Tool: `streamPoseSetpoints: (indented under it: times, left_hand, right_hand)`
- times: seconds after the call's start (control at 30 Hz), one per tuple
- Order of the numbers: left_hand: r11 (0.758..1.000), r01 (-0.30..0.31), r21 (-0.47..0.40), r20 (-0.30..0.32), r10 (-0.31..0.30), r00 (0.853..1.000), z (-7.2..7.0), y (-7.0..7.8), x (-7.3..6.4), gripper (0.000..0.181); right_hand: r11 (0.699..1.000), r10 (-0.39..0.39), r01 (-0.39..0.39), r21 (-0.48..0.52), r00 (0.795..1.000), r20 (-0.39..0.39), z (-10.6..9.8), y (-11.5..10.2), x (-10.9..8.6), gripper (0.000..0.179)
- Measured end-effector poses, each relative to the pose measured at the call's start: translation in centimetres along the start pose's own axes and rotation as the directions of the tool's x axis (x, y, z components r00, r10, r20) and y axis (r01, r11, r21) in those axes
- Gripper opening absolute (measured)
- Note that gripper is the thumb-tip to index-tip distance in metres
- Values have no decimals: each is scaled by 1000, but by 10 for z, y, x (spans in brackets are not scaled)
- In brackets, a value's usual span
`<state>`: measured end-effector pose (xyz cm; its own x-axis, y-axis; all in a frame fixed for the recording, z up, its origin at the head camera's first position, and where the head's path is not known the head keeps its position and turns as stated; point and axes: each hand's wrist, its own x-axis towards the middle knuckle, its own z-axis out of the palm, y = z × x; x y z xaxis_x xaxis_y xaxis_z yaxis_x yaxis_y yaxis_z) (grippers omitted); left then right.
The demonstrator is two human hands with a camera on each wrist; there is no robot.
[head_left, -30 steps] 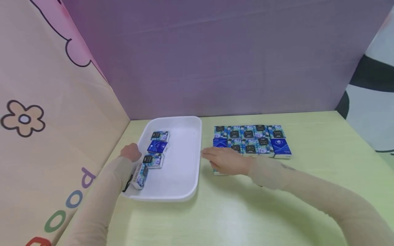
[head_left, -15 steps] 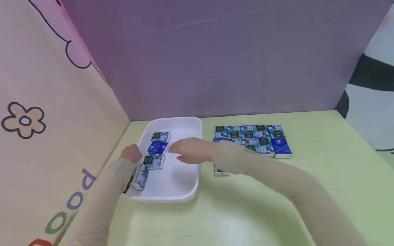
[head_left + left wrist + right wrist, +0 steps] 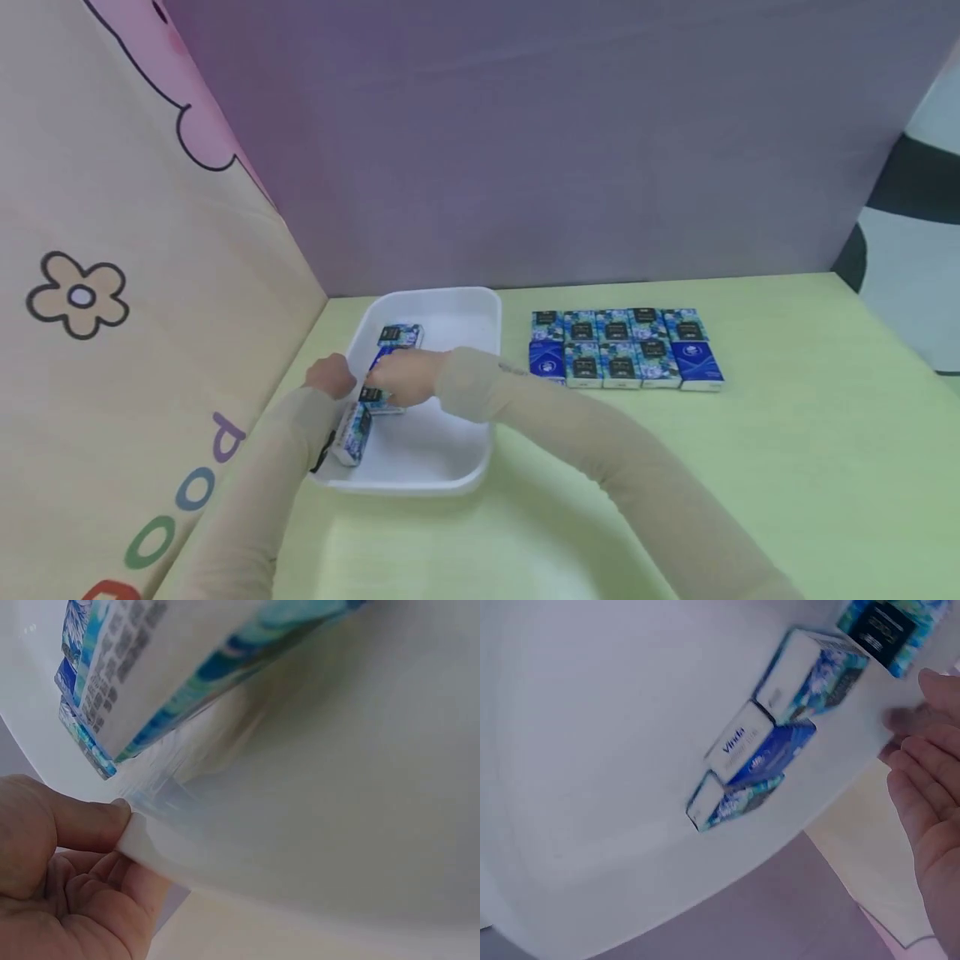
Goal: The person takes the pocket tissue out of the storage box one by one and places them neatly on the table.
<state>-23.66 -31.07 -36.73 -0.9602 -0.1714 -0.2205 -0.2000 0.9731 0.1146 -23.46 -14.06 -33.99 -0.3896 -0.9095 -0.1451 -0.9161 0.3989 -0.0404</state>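
Note:
My left hand (image 3: 331, 377) grips the left rim of a white plastic tray (image 3: 422, 487), its thumb on the inside. In the tray lie several tissue packs (image 3: 352, 435), most with blue floral print. One plain blue pack (image 3: 772, 754) is marked Vinda. Over these packs reaches my right hand (image 3: 408, 377), hiding part of them in the head view. The right wrist view shows that hand's fingers (image 3: 919, 817) loosely extended, with nothing between them. Whether they touch the packs, I cannot tell.
Two rows of tissue packs (image 3: 620, 367) lie side by side on the pale green table (image 3: 795, 467), right of the tray. A purple cloth (image 3: 562, 167) stands behind. A patterned cream panel (image 3: 172, 333) rises close by the left arm.
My right hand has moved left from beside the table packs, across the tray's right rim, to above the packs inside. The left hand stays on the rim. The head view has shifted slightly.

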Motion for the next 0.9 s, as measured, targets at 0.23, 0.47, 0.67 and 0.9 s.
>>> streamPoseSetpoints:
  times: [0.23,0.47,0.67,0.9]
  left_hand:
    - [1000,-3,-7,-14,3,1000,14,-7,12,24]
    - [1000,5,-8,-18,-6,1000,2,2,-8,25]
    - [1000,-9,-1,-19,9,1000,0,3,-11,24]
    - [1000,-7,-13,-4,7,1000,-2,2,-6,26]
  right_hand:
    - [997,19,-15,-69,998,55,20,-3,14,31]
    - [994,94,-87,-59,987,132,31,-6,30,46]
    - [989,148,-149,-2,979,143,40,-5,39,59]
    - [986,149,-158,52,978,145,39,0,42,74]
